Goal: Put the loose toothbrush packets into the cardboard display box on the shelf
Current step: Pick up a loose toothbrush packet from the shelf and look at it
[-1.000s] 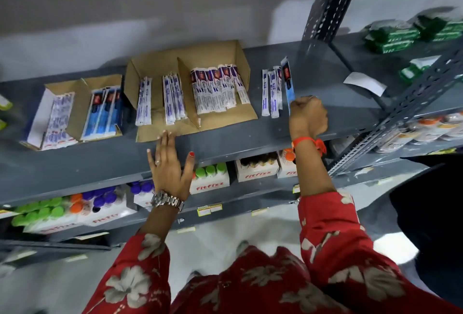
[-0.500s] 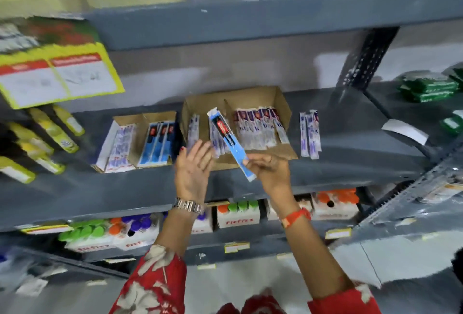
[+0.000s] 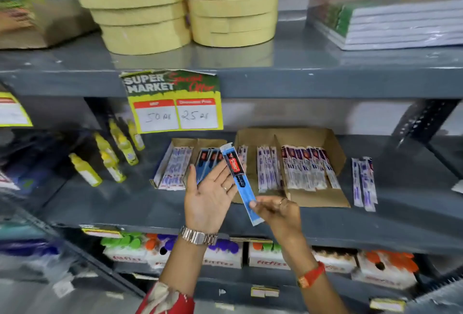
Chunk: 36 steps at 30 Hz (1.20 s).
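Packet, toothbrush, blue [image 3: 238, 183]: lifted from the loose group at the right of the shelf [image 3: 125, 203] a second ago and now carried leftward, in front of the cardboard boxes; transfer judged under way, placement not yet made; lower end pinched by the fingertips of the right hand [image 3: 276, 209], upper end slanted up and left, resting against the fingers of the left hand [image 3: 213, 193], which is held flat, palm up, gripping nothing; small display box [image 3: 198, 160], holding matching blue packets, lies just behind the left hand, the probable destination; remaining loose packets [image 3: 363, 183] lie on the shelf, right of the large box [image 3: 313, 196].
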{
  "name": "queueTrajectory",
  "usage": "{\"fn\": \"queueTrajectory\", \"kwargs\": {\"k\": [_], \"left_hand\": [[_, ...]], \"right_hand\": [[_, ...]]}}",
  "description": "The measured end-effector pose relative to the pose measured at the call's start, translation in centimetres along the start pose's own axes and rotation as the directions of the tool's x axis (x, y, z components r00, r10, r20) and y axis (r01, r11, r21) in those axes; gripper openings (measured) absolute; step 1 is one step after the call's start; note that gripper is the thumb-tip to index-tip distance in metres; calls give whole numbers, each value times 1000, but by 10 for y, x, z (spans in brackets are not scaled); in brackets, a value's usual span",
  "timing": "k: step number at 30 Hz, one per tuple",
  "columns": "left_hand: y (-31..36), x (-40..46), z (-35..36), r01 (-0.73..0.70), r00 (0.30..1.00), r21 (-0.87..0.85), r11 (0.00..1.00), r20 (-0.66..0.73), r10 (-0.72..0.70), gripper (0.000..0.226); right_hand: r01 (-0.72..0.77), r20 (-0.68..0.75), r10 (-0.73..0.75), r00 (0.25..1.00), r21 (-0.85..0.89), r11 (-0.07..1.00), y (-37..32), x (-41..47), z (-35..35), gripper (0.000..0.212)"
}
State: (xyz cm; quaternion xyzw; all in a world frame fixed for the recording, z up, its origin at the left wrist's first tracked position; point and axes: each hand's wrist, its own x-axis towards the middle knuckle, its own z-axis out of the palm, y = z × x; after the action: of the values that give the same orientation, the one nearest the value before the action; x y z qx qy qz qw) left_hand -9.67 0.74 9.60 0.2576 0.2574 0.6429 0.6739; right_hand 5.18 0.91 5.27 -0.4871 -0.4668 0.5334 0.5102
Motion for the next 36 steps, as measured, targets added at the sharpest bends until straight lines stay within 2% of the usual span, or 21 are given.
{"fn": "queueTrajectory", "kwargs": {"k": [6, 10, 12, 13, 15, 16, 18, 20, 21, 23, 25, 27, 30, 36], "left_hand": [[13, -9, -5, -35, 999, 35, 999, 6, 35, 81], [15, -14, -12, -37, 999, 57, 998, 4, 37, 70], [18, -13, -16, -29, 997, 163, 986, -69, 41, 64], [18, -13, -19, -14, 991, 283, 959, -127, 52, 60], [15, -13, -28, 28, 963, 571, 821, -236, 131, 50], [12, -15, -37, 36, 944, 707, 707, -256, 209, 51], [3, -21, -61, 55, 910, 933, 355, -193, 366, 69], [-4, -20, -93, 87, 906, 995, -43, -61, 420, 77], [-4, -19, -105, 106, 906, 977, -184, -19, 422, 76], [-2, -14, -125, 157, 920, 922, -354, -6, 391, 75], [0, -14, -144, 196, 937, 865, -462, -27, 349, 75], [-2, -17, -161, 214, 947, 834, -509, -48, 319, 77], [-5, -21, -173, 173, 959, 829, -531, -18, 284, 74], [-5, -21, -177, 138, 964, 836, -531, 9, 265, 68]], "right_hand": [[9, 59, -8, 998, -9, 1000, -3, -8, 15, 22], [-35, 62, 34, 998, -1, 999, -2, -11, 26, 24], [-77, 63, 75, 995, 18, 997, 0, -11, 32, 19], [-107, 68, 104, 992, 34, 994, 0, -11, 35, 16], [-180, 84, 174, 981, 72, 981, 3, -10, 40, 13], [-210, 87, 203, 975, 86, 974, 4, -9, 44, 14], [-230, 77, 223, 972, 92, 969, 5, -3, 52, 18], [-216, 43, 213, 976, 89, 972, 6, 7, 61, 21], [-201, 25, 200, 979, 78, 976, 7, 14, 65, 22], [-170, -1, 170, 985, -11, 985, 7, 30, 73, 26], [-133, -9, 133, 991, -115, 984, 6, 46, 83, 21], [-136, -67, 127, 990, -165, 977, 5, 62, 96, 10], [-197, -201, 148, 968, -250, 948, 2, 86, 116, 16], [-144, -223, 61, 973, -380, 914, 11, 105, 145, 9]]}}
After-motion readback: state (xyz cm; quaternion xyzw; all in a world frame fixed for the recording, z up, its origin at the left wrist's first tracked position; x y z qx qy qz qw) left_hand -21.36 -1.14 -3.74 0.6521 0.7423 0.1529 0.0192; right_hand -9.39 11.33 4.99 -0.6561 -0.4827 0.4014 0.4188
